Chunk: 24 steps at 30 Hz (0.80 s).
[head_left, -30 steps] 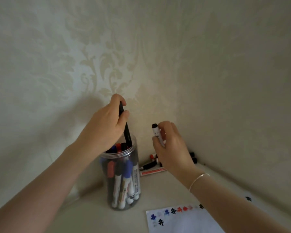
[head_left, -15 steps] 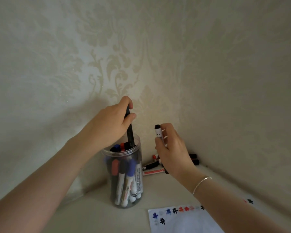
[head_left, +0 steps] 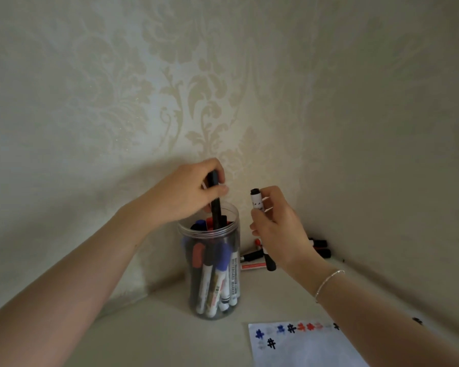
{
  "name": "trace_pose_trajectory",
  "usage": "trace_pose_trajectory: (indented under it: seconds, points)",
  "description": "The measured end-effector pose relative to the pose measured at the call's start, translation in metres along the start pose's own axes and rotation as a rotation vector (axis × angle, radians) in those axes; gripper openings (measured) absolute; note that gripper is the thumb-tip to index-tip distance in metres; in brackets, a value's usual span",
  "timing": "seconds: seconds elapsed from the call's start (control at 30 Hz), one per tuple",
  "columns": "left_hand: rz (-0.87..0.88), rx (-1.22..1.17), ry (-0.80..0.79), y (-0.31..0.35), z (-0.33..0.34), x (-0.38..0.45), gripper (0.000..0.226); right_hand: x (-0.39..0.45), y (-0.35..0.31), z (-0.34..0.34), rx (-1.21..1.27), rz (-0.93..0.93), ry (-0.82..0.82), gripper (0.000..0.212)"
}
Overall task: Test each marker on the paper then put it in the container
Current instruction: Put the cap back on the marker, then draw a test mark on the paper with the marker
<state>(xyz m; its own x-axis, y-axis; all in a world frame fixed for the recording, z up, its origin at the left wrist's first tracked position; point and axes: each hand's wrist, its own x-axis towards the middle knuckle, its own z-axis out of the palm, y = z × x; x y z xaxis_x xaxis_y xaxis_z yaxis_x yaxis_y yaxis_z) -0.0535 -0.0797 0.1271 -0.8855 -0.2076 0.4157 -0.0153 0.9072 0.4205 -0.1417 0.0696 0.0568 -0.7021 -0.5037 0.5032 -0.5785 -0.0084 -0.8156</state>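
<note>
One slim black marker [head_left: 216, 207] was halfway into the clear plastic jar [head_left: 212, 268], pinched by the left hand [head_left: 186, 194]. Right hand [head_left: 276, 229] gripped one white marker [head_left: 257, 202], upright. White paper [head_left: 302, 345] had roughly ten scribbles.

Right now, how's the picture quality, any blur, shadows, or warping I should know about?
Head view: dim, soft light; the left hand casts a broad shadow on the wall behind the clear container. The left hand and its black marker are slightly motion-blurred. Wide-angle warping stretches the forearms at the bottom corners. The paper is cut off by the edge.
</note>
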Motion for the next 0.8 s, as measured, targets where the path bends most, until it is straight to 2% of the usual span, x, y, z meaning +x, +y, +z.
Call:
trace_pose_trajectory:
  seconds: [0.1, 0.17, 0.27, 0.37, 0.4, 0.47, 0.67, 0.73, 0.8]
  points:
    - [-0.002, 0.082, -0.208, -0.006, 0.008, 0.000, 0.013, 0.001, 0.001, 0.002, 0.002, 0.006, -0.010, 0.021]
    - [0.000, 0.163, -0.271, -0.009, 0.011, -0.001, 0.019, 0.002, 0.003, 0.001, -0.007, 0.009, -0.010, 0.018]
    - [-0.023, 0.117, -0.218, -0.012, 0.009, -0.003, 0.014, 0.001, 0.006, 0.002, 0.001, 0.022, -0.006, 0.022]
    - [-0.011, 0.121, -0.149, -0.012, 0.004, -0.002, 0.025, 0.002, 0.009, 0.002, 0.082, 0.060, 0.020, 0.022]
    - [-0.015, 0.142, -0.163, -0.011, 0.002, -0.002, 0.023, 0.003, 0.009, 0.002, 0.122, 0.079, 0.035, 0.021]
    - [-0.036, 0.204, -0.260, -0.009, 0.002, -0.001, 0.005, 0.006, 0.009, 0.000, 0.203, 0.125, 0.063, 0.016]
    - [-0.086, 0.335, -0.402, -0.007, 0.012, 0.002, 0.016, 0.010, 0.016, -0.006, 0.271, 0.263, 0.136, 0.012]
    - [-0.090, 0.357, -0.322, -0.001, 0.014, 0.001, 0.018, 0.010, 0.017, -0.013, 0.276, 0.303, 0.177, 0.010]
    - [-0.014, 0.317, -0.085, 0.013, 0.018, -0.002, 0.018, 0.010, 0.017, -0.021, 0.333, 0.353, 0.232, 0.011]
